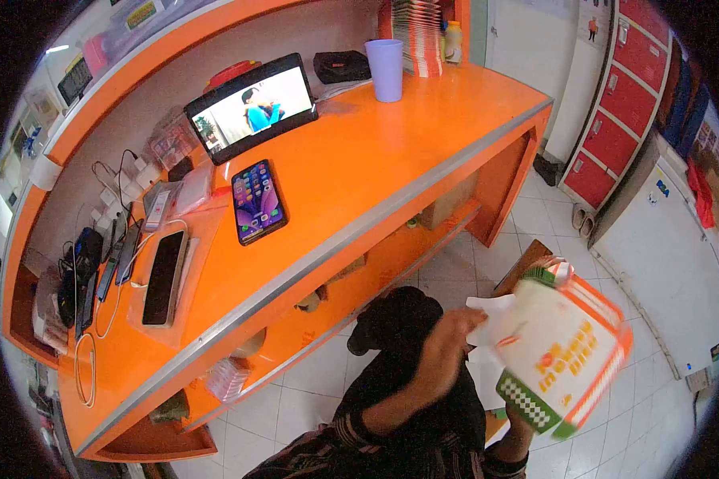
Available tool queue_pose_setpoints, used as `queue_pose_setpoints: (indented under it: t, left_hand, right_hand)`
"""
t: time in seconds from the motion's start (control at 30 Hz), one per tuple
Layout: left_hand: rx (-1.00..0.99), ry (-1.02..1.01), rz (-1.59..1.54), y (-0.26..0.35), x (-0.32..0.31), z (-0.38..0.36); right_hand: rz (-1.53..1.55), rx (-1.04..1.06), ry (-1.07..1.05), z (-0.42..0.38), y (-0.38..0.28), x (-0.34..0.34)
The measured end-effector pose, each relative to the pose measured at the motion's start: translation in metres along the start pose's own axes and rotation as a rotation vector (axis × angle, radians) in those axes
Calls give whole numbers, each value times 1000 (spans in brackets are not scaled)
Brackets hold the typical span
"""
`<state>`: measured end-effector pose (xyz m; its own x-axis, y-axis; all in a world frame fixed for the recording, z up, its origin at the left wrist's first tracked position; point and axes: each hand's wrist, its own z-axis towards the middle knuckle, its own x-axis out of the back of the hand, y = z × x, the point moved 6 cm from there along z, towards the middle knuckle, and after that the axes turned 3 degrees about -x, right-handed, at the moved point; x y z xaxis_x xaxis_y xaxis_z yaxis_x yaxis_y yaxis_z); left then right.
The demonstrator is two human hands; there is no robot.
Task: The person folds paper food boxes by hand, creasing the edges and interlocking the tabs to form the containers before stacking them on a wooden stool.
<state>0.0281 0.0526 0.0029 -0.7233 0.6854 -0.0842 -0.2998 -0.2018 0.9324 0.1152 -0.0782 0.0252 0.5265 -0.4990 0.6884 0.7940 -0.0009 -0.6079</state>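
A partly folded card food carton [559, 335], white with orange lettering and green checked edges, is held up at the lower right of the head view. My right hand [521, 425] grips it from below, its fingers mostly hidden behind the card. My left hand [453, 334] is at the carton's left side, its fingertips by a white flap [490, 313]. Motion blurs these fingers, and whether they pinch the flap does not show. Behind the carton, a white sheet-like piece [483, 371] shows over my lap.
An orange counter [343, 160] bears a lit phone [258, 201], a dark phone [165, 278], a tablet playing video [256, 108], a purple cup [386, 70] and cables. Stacked cartons [417, 36] stand at its far end. Red lockers [619, 88] and a white freezer [655, 247] are at right.
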Motion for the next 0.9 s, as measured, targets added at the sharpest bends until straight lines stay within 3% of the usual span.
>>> queue_pose_setpoints:
  t: [0.03, 0.1, 0.17, 0.23, 0.27, 0.33, 0.37, 0.43, 0.5, 0.53, 0.57, 0.63, 0.7, 0.77, 0.9]
  left_hand:
    - [373, 98, -421, -23, 12, 5]
    - [343, -89, -365, -38, 30, 25]
    - [268, -298, -81, -32, 32, 29]
    - [196, -438, 184, -16, 34, 31]
    - [177, -483, 312, 2, 33, 32]
    - [-109, -379, 224, -15, 29, 28]
    - [-110, -379, 222, -11, 19, 24]
    - [-427, -427, 452, 23, -10, 12]
    - [-498, -354, 491, 34, -28, 7]
    - [-571, -283, 529, 39, -30, 4]
    - [-573, -286, 527, 37, -32, 0]
    - [-461, -22, 482, 27, -16, 1]
    - [-490, -3, 517, 24, -22, -2]
    - [-483, 56, 553, 28, -28, -4]
    - [-476, 15, 511, 35, -26, -5]
  right_hand:
    - [-5, 63, -61, 2, -1, 1]
    - [4, 140, -176, 11, -5, 1]
    - [17, 171, -263, 18, -9, 1]
    - [11, 133, -277, 20, -9, 1]
    - [75, -31, -187, 22, 3, 6]
    - [46, -239, -40, 24, 22, 17]
    - [44, -239, -41, 26, 23, 12]
    - [414, -220, 256, 30, 26, 15]
    - [518, -187, 367, 35, 27, 17]
    - [608, -309, 442, 33, 33, 15]
    - [697, -431, 519, 31, 37, 12]
    - [722, -397, 608, 29, 27, 4]
    - [446, -266, 605, 20, 15, -6]
    - [391, -207, 462, 20, 2, -11]
    - [329, -234, 384, 26, -12, 1]
